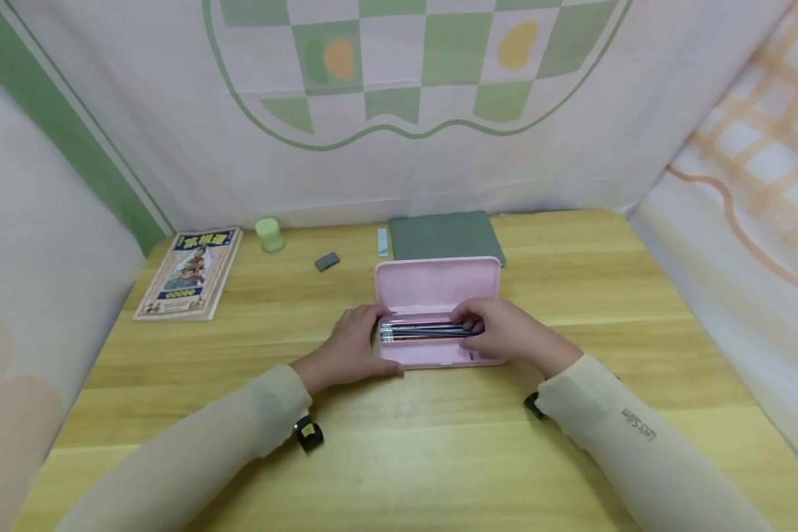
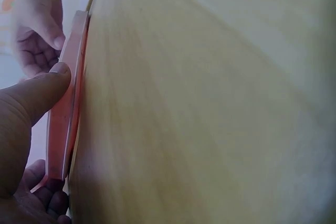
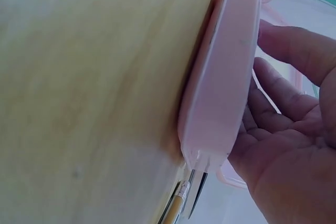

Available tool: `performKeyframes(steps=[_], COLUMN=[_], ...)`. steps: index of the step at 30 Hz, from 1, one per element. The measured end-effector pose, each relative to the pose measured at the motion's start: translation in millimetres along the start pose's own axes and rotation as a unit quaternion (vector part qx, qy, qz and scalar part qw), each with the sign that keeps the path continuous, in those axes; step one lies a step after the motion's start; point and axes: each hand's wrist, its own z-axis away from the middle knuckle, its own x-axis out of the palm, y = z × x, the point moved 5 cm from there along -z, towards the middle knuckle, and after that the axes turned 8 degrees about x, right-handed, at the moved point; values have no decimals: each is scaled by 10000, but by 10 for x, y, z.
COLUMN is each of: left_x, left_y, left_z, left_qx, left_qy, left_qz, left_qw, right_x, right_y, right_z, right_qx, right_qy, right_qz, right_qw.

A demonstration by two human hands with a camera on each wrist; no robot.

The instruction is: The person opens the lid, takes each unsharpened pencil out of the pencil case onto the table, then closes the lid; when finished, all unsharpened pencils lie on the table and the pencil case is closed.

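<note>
A pink pencil case (image 1: 437, 284) lies open in the middle of a wooden table (image 1: 638, 295), its lid standing up at the back. Several dark pencils (image 1: 425, 330) lie side by side in its tray. My left hand (image 1: 355, 343) grips the case's left end. Its thumb (image 2: 42, 95) presses on the case's pink edge (image 2: 68, 119). My right hand (image 1: 505, 332) lies over the right end, with relaxed fingers resting on the pencils' tips. In the right wrist view the palm (image 3: 283, 145) shows beside the case (image 3: 226, 77), and pencil ends (image 3: 184, 198) show below it.
Behind the case lie a green flat cover (image 1: 444, 236) and a small pale blue piece (image 1: 382, 241). A grey eraser (image 1: 327, 261), a light green cup (image 1: 270, 235) and a colourful booklet (image 1: 189, 272) sit at the back left. Cloth walls close in three sides.
</note>
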Motion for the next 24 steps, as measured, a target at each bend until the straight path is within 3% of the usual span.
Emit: performKeyframes(steps=[7, 24], left_x=[4, -4], left_y=[-18, -3], left_z=[-2, 4], left_qx=[70, -42], left_qy=[36, -12], left_qz=[32, 23], left_qw=[10000, 10000], right_x=[29, -14], right_y=[-17, -23], right_z=[-16, 13], right_qx=[-12, -100], right_qy=[-185, 26], right_qz=[-57, -144], right_qw=[9998, 9998])
